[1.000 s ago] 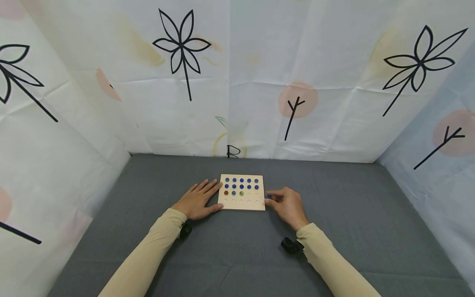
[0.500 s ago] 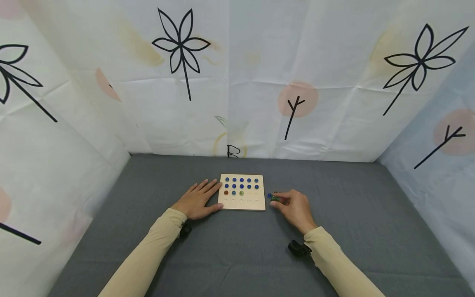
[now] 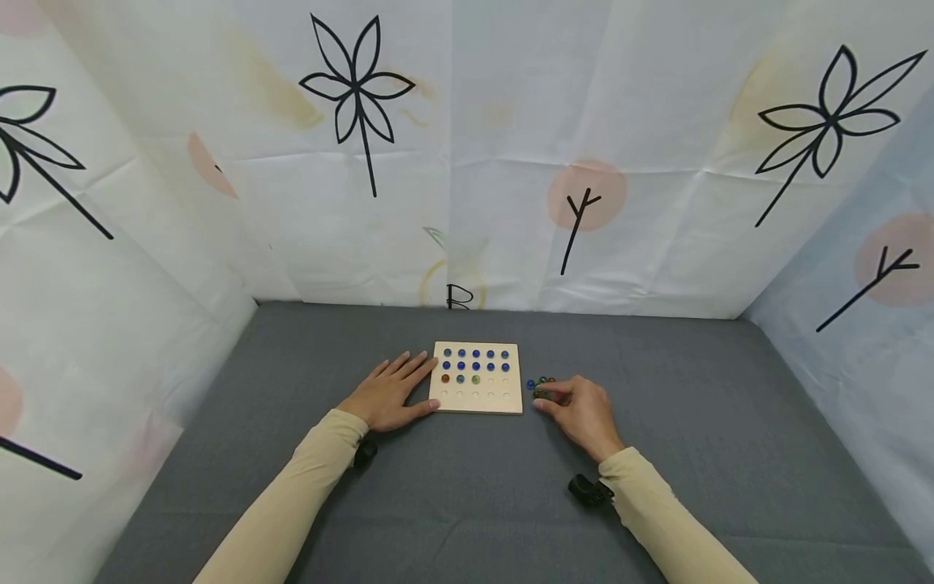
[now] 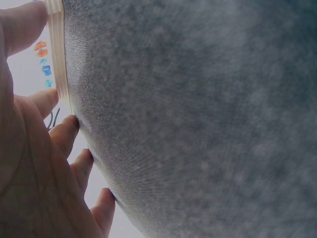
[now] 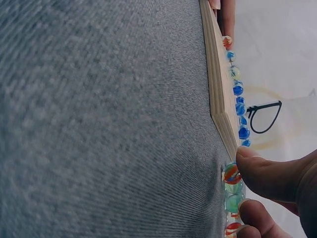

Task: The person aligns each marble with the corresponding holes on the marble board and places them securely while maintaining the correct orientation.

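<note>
Grey table [image 3: 467, 511], printed cloth [image 3: 496, 113] behind, board [image 3: 477, 404] mid-table part-filled with marbles [image 3: 476, 366], left hand [image 3: 390, 397] spread against its left edge, right hand [image 3: 582, 412] at loose marbles [image 5: 233, 174] just off its right edge, hiding some, can't tell if any pinched.

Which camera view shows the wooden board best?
The head view: looking down, it shows nearly all of the wooden board, marbles sitting in rows. The left wrist view catches mostly its edge, beside the left hand; the right wrist view sees it nearly edge-on.
</note>
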`<move>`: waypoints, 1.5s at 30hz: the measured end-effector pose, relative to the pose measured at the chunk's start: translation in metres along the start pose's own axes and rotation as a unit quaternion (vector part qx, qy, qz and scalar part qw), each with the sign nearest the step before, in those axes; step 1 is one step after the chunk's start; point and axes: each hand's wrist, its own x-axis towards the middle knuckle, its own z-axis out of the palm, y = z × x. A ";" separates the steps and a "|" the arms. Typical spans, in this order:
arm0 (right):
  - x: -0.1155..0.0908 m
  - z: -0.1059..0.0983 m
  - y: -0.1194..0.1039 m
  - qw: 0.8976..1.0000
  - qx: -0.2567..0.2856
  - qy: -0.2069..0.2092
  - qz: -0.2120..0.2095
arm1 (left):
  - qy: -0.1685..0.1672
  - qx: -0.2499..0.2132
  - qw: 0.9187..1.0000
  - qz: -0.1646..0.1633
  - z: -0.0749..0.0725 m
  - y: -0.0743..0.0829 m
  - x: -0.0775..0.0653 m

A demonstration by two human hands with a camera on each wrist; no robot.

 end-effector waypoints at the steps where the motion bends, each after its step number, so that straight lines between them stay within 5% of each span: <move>1: 0.000 0.000 0.000 1.000 0.000 -0.002 0.002 | 0.000 0.000 1.000 0.000 0.000 0.000 0.000; 45: 0.005 0.004 -0.002 0.999 -0.027 -0.041 0.017 | -0.002 -0.004 1.000 0.004 -0.010 0.010 -0.005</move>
